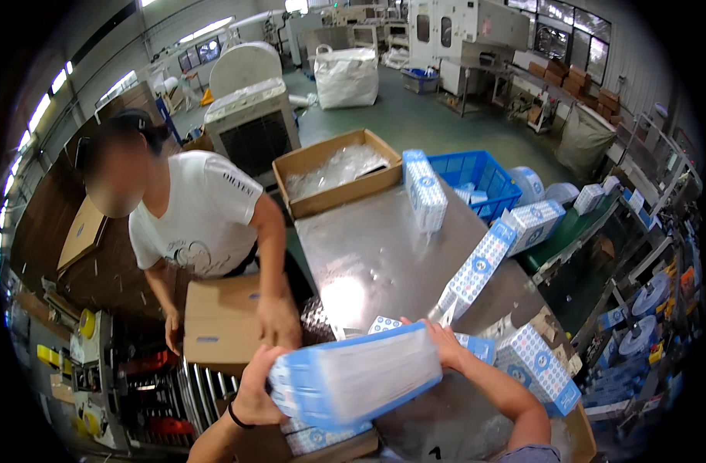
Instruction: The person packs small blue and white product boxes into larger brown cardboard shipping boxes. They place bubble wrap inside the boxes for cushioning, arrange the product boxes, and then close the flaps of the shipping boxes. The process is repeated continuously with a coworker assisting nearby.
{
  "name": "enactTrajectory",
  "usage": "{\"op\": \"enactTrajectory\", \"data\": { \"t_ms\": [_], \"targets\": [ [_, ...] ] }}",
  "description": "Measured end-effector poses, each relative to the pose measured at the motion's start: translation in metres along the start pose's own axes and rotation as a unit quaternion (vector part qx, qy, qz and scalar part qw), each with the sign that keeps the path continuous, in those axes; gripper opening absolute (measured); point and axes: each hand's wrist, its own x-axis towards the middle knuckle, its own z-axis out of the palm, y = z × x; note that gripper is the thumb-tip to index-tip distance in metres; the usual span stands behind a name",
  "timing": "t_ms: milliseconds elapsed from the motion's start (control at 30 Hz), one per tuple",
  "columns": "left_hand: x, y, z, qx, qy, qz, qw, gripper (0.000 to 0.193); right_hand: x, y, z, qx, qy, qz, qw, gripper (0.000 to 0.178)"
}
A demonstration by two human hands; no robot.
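Between my two hands is a blue-and-white package [384,374], long and tilted, its pale, blurred face turned up. My left hand [260,390], with a black band at the wrist, grips its left end. My right hand [447,347] is closed on its far right corner. Beneath it, similar patterned packs [330,440] lie in an open cardboard box [345,449], mostly hidden by the package. Just right of my right hand, another dotted pack [538,366] stands near the table edge. More packs lie partly covered behind the held one.
A metal table [360,239] carries an upright pack [424,189] and a slanting row of packs [480,266]. At its far end are a carton of clear plastic [333,174] and a blue crate [476,174]. On the left a co-worker [198,208] touches a closed carton [225,316] beside rollers.
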Motion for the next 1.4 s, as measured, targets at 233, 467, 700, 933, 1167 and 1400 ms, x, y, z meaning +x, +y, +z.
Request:
{"op": "enactTrajectory", "data": {
  "t_ms": [233,467,700,933,1167,1400],
  "targets": [
    [-0.138,-0.06,0.026,-0.017,0.051,-0.126,0.991,0.068,-0.017,-0.02,-0.069,0.13,0.02,0.075,0.988,0.117],
    [-0.226,-0.143,0.157,0.17,-0.309,-0.215,0.911,0.074,-0.018,-0.107,-0.092,0.69,0.133,-0.01,0.712,0.089],
    [-0.271,-0.294,0.191,0.072,-0.426,-0.375,0.821,0.063,0.034,-0.304,-0.007,0.368,-0.052,-0.334,0.866,0.082],
    [-0.273,-0.301,0.19,0.034,-0.295,-0.396,0.869,0.058,0.104,-0.296,0.271,-0.069,-0.063,-0.268,0.959,0.077],
    [-0.279,-0.336,0.211,0.038,-0.261,-0.381,0.886,0.053,0.146,-0.27,0.345,-0.071,-0.38,-0.155,0.909,0.055],
    [-0.243,-0.339,0.195,0.113,-0.523,-0.336,0.775,0.052,0.114,-0.306,0.164,0.284,-0.213,-0.18,0.917,0.04]
  ]
}}
